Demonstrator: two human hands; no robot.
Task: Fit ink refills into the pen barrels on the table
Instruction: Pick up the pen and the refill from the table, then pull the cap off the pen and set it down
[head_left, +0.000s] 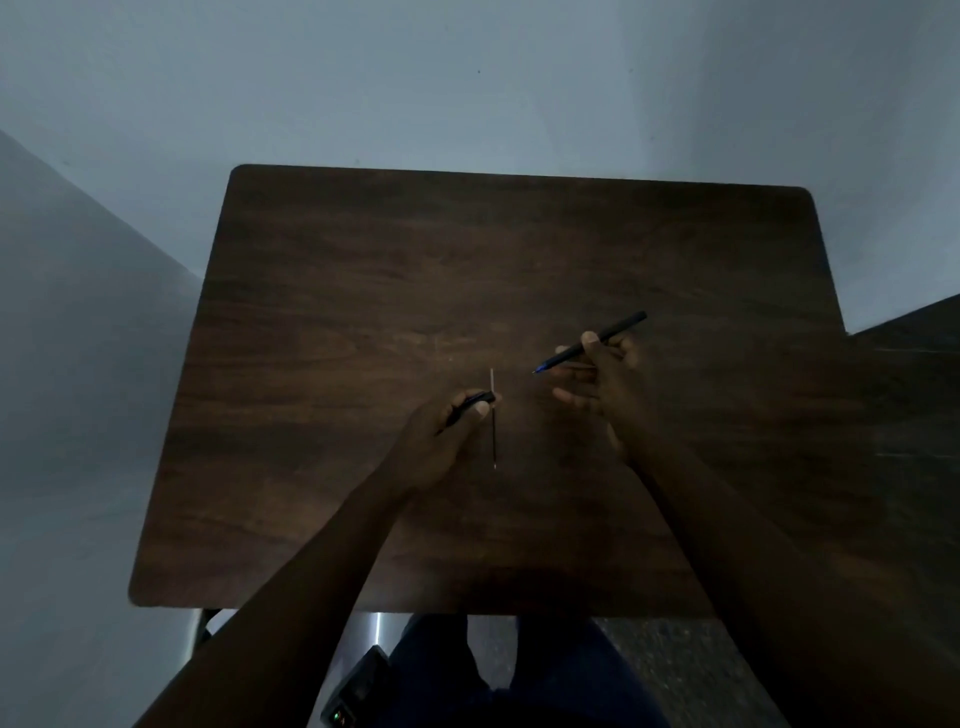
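My right hand (605, 384) pinches a dark pen (592, 343) between thumb and fingers; its blue tip points down-left and its back end sticks up to the right. My left hand (441, 436) grips a short dark pen part (475, 401) near the table's middle. Just right of that hand, a thin ink refill (493, 421) lies on the dark wooden table (363, 291), pale at its far end and dark toward me. Whether my left fingers touch the refill I cannot tell.
The table is small, with rounded corners, and its near edge is close to my lap. A second dark surface (914, 395) adjoins it at the right. A grey wall stands behind. A small device (358, 691) with a green light sits on the floor below.
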